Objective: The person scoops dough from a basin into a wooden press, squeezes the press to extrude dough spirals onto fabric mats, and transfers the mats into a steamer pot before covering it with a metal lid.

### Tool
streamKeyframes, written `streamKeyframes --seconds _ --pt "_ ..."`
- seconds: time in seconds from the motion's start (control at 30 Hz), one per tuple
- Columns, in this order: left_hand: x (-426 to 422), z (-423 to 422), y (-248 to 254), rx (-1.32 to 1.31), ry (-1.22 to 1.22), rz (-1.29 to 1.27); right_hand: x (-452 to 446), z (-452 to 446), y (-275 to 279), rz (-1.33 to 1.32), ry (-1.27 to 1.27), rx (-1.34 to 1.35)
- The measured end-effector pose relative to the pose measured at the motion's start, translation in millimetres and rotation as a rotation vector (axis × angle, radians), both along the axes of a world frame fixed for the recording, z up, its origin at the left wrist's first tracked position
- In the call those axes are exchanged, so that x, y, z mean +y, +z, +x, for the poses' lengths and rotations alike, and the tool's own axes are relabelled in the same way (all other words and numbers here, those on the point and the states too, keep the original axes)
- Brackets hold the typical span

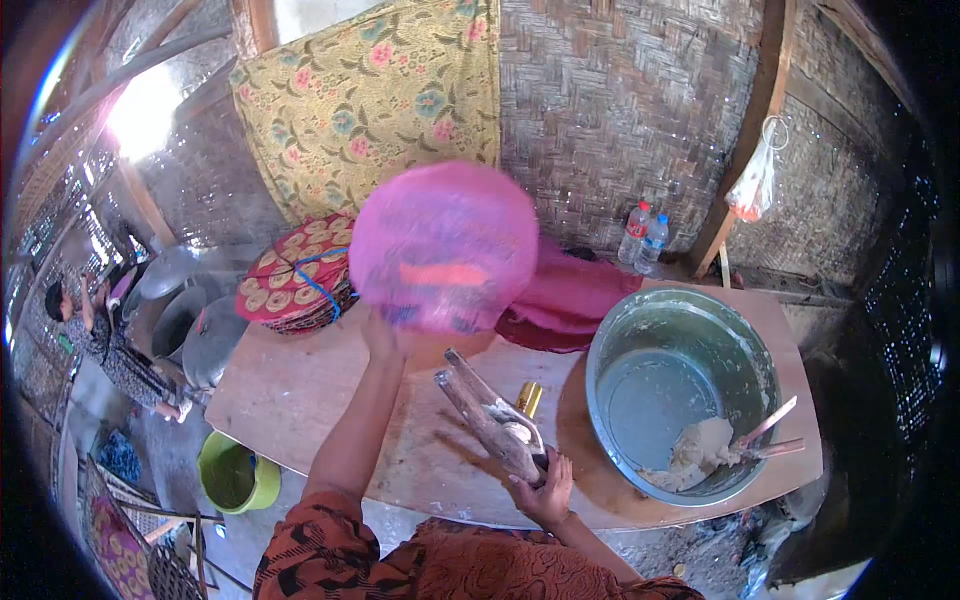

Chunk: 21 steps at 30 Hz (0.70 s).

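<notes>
My left hand (384,340) is raised over the table and grips the lower edge of a round pink sheet (445,240), which is blurred by motion. In front of me, my right hand (545,490) is closed round the lower end of a wooden press (490,420) with two long arms and some pale dough in it. Just beyond the press lies a small gold cylinder (530,398). To the right sits a large metal basin (660,385), with a lump of dough (703,446) and two wooden sticks (770,435) at its lower right.
A stack of red rounds bearing ring shapes (300,275) stands at the table's (330,385) back left. Dark pink cloth (570,300) and two bottles (646,240) are at the back. A green bucket (238,475) and another person (115,345) are at the left.
</notes>
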<state>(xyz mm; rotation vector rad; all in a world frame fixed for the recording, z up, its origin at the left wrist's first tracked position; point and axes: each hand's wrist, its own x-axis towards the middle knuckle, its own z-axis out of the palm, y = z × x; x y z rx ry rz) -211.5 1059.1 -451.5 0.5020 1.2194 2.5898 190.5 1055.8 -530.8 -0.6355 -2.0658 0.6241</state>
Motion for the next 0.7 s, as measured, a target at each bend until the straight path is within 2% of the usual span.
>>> streamKeyframes --seconds 0.1,0.13,0.2,0.27,0.3,0.37,0.4,0.43,0.47,0.5,0.57,0.63,0.7 --pt "-67 32 -51 -0.148 0.090 -0.005 1 -2 -2 -0.040 0.035 -0.024" --pt "-88 60 -48 -0.245 0.141 -0.011 2 -2 1 -0.024 0.032 -0.021" --pt "-132 85 -77 -0.322 0.184 -0.162 1 -3 3 -0.025 0.034 -0.026" --pt "-161 122 -71 -0.559 0.207 -0.250 1 -4 2 0.043 -0.024 0.006" --pt "-173 131 -77 -0.574 0.221 -0.262 0 -7 -1 0.083 -0.040 0.062" --pt "-200 147 -89 -0.608 -0.041 -0.353 -2 -11 0 0.114 -0.076 0.093" --pt "-210 159 -93 -0.623 -0.027 -0.353 -4 -11 5 -0.077 -0.072 -0.003" --pt "-216 173 -94 -0.591 -0.192 -0.418 -6 -11 3 -0.078 -0.061 -0.013" --pt "-218 184 -94 -0.553 -0.365 -0.479 -6 -13 0 -0.113 -0.062 0.063" --pt "-211 189 -81 -0.557 -0.367 -0.472 -4 -14 -5 -0.144 -0.067 0.142" --pt "-186 185 -37 0.446 -0.680 -0.751 -2 -8 -21 -0.221 -0.045 0.118" --pt "-151 152 7 1.103 -0.605 -1.012 -6 -7 -24 -0.042 -0.118 0.130" --pt "-100 105 -26 1.194 -0.485 -0.906 -12 -11 -17 -0.116 -0.116 0.089"
